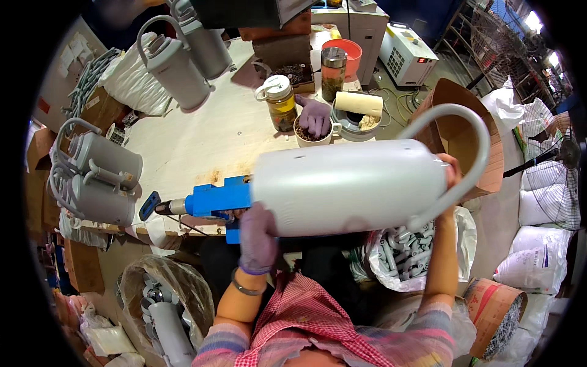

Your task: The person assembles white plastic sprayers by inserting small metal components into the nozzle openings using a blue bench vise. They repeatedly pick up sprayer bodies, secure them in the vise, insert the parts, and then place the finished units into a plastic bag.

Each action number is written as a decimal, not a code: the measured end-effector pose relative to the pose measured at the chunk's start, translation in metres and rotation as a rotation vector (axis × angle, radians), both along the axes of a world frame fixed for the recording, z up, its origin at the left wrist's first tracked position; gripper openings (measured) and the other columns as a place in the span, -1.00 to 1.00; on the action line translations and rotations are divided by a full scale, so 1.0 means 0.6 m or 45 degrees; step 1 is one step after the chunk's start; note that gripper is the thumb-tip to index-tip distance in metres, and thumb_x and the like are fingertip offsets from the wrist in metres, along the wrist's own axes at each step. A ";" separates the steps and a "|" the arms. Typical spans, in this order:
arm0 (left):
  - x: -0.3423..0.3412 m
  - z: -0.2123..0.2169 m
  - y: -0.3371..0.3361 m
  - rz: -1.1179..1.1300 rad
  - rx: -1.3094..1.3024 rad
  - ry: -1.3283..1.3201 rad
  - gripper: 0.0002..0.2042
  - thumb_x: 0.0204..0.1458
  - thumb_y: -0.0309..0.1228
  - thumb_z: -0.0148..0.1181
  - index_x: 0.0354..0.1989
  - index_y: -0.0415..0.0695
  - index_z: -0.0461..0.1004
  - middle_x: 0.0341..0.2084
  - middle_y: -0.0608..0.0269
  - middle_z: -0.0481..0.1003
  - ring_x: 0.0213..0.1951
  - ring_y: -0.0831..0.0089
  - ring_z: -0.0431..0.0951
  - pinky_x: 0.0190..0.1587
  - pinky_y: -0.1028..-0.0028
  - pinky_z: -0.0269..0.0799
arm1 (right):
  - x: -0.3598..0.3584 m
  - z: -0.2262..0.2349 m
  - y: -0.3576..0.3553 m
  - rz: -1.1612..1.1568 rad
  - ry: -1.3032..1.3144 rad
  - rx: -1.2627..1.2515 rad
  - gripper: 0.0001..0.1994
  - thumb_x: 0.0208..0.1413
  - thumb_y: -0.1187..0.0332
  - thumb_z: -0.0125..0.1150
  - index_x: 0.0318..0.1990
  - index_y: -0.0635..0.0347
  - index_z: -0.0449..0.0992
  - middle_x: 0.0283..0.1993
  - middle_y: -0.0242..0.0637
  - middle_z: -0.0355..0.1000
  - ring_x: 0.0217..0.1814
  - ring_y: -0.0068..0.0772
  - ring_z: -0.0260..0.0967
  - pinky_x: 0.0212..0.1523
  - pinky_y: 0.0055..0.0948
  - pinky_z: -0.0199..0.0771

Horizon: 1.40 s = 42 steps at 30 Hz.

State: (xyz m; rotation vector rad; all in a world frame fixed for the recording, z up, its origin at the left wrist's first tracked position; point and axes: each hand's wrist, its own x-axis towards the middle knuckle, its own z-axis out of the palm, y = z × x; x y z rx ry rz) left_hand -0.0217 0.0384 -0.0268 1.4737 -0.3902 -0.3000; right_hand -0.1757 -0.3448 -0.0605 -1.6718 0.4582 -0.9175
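Observation:
A large pale grey vacuum jug with a long loop handle lies level across the front of the bench. My left hand, in a greyish-purple glove, is pressed against its base end; some fingers are hidden behind the body. At the neck end my bare right hand grips the jug, partly covered by the handle. A blue clamp-like fixture stands at the bench edge beside the jug's base, with a black-and-metal driver tool at its left end.
Several grey jugs stand on the bench at left. Behind my jug are a white cup of small parts with a purple glove on it, and a lidded jar. Below are bags of jug bodies and handle parts; a carton is right.

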 end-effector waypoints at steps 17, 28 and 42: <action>0.043 -0.099 0.097 0.542 -0.070 -0.213 -0.53 0.11 0.03 0.39 -0.31 -0.23 0.54 -0.48 0.34 0.57 -0.46 0.57 0.51 -0.36 0.50 0.42 | 0.116 -0.112 0.139 0.291 -0.226 -0.079 -0.44 0.26 -0.13 -0.02 0.03 0.26 0.34 0.17 0.17 0.39 0.19 -0.07 0.35 0.30 -0.07 0.27; 0.062 -0.134 0.166 0.360 -0.018 -0.064 -0.40 0.05 -0.09 0.49 0.08 -0.26 0.38 -0.05 0.14 0.52 -0.05 0.35 0.55 0.04 0.29 0.53 | -0.192 -0.197 -0.046 -0.036 1.147 0.549 -0.61 0.34 0.16 0.12 -0.41 0.33 0.54 -0.49 -0.26 0.53 -0.56 -0.48 0.47 -0.40 -0.53 0.50; 0.073 -0.138 0.162 0.432 0.163 -0.289 -0.40 0.21 0.02 0.28 0.03 -0.38 0.40 -0.09 0.10 0.54 -0.08 0.40 0.54 -0.06 0.39 0.49 | -0.257 -0.523 0.072 -0.512 0.432 0.469 -0.61 0.27 0.34 0.27 0.16 0.33 0.39 0.10 -0.07 0.49 0.13 -0.14 0.45 0.15 -0.22 0.41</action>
